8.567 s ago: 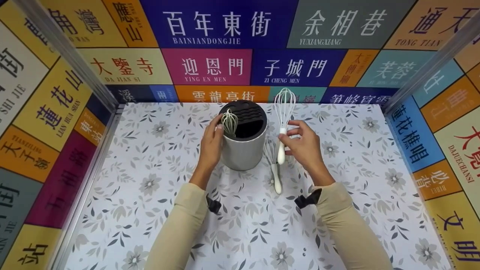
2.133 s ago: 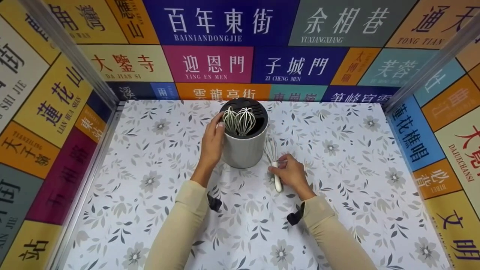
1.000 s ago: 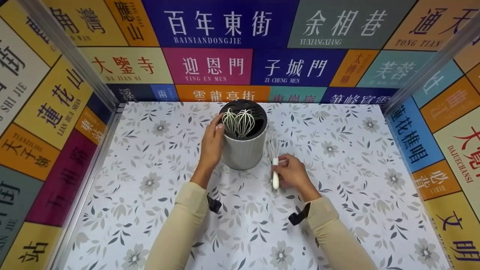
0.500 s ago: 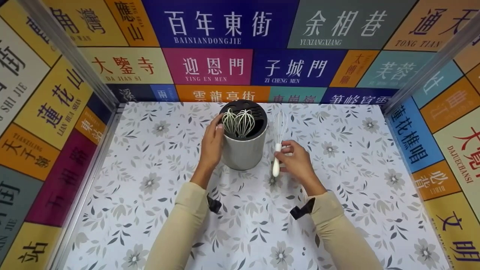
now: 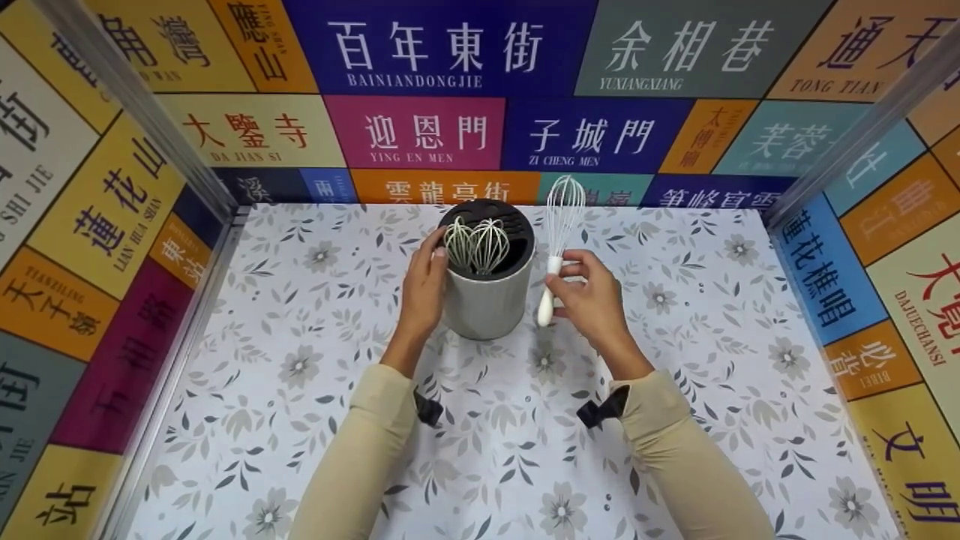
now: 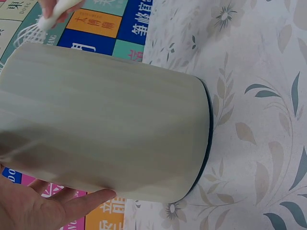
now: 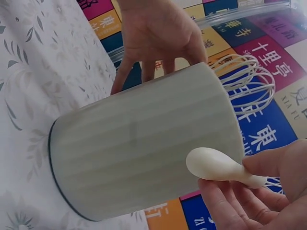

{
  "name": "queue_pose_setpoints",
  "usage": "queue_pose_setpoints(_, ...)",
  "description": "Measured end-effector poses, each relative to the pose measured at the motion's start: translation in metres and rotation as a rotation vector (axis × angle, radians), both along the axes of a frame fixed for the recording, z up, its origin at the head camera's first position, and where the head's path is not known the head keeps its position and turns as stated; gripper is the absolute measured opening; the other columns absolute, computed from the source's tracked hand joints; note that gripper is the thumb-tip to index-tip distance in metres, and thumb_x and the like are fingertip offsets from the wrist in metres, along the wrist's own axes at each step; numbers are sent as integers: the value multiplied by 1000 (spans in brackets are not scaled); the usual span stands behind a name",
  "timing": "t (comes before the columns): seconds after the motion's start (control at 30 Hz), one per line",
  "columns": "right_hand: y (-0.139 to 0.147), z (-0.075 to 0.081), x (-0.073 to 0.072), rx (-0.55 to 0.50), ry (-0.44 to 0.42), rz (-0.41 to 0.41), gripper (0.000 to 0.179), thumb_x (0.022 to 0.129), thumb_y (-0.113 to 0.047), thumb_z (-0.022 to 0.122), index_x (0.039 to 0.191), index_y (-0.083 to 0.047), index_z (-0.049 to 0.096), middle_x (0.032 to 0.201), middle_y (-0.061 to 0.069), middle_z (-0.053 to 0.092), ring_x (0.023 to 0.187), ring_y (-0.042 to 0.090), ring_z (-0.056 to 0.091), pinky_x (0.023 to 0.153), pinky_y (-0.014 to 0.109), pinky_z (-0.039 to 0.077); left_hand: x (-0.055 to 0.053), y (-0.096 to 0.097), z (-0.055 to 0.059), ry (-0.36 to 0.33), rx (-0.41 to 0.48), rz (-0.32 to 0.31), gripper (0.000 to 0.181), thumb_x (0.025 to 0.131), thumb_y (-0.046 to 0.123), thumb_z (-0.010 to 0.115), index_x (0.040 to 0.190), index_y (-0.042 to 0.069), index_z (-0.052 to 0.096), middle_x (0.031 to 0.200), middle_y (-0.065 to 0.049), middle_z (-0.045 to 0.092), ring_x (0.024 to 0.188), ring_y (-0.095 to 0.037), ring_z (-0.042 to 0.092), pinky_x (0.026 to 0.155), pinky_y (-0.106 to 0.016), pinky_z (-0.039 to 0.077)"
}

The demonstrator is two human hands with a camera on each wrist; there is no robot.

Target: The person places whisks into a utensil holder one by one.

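Observation:
A grey cylindrical utensil holder (image 5: pixel 487 307) with a black slotted top stands upright on the table. Two whisks, a left whisk (image 5: pixel 458 241) and a right whisk (image 5: pixel 492 241), sit in its open front compartment with their wire loops upward and handles hidden. My left hand (image 5: pixel 424 292) rests against the holder's left side; in the right wrist view its fingers (image 7: pixel 125 72) lie spread along the wall. Just right of the holder, my right hand (image 5: pixel 596 300) pinches a third whisk (image 5: pixel 565 214) by its white handle, loops up, raised off the table.
A white tablecloth (image 5: pixel 300 450) printed with grey leaves and flowers covers the table. Colourful sign panels (image 5: pixel 420 131) wall in the back and both sides. Each wrist wears a black camera mount, a left one (image 5: pixel 428 410) and a right one (image 5: pixel 602 407).
Since earlier, a second whisk has gone into the holder. My right hand has picked the last whisk off the table and raised it up and away from me. My left hand has stayed put.

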State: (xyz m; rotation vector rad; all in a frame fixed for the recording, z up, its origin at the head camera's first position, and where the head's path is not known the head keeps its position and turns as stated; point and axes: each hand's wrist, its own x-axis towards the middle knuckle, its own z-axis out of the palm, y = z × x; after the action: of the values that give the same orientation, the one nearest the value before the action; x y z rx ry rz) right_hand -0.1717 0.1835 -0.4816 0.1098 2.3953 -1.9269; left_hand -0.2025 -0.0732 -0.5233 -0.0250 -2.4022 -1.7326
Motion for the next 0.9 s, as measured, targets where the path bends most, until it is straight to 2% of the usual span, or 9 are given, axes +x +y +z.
queue_pose_setpoints(0.27, -7, 16, -2, -6, 162, 12, 45, 97, -19, 71, 137, -10, 54, 114, 11, 66, 93, 21, 72, 73, 45, 63, 0, 0, 0, 3, -4, -6, 46, 110, 41, 38, 153, 28, 47, 154, -7, 49, 144, -24, 44, 119, -47, 34)
queue_pose_setpoints(0.4, -11, 25, -6, -2, 210, 0, 45, 96, -18, 72, 136, -10, 55, 114, 11, 67, 91, 21, 72, 72, 48, 62, 0, 0, 0, 3, -9, -1, 46, 110, 41, 38, 153, 28, 47, 153, -7, 49, 144, -23, 45, 119, -46, 34)
queue_pose_setpoints(0.63, -18, 36, -13, -55, 308, -34, 45, 95, -17, 74, 134, -4, 54, 116, 14, 66, 91, 23, 72, 69, 41, 63, 0, 0, 1, 2, -12, 4, 45, 110, 41, 38, 152, 29, 48, 151, -7, 51, 143, -24, 45, 119, -46, 35)
queue_pose_setpoints(0.9, -28, 44, -21, -98, 376, -56, 42, 95, -14, 73, 131, -5, 54, 118, 19, 67, 94, 25, 71, 72, 41, 63, 0, 0, 0, 1, -17, 3, 46, 110, 42, 37, 153, 29, 48, 152, -7, 50, 143, -25, 45, 119, -47, 34)
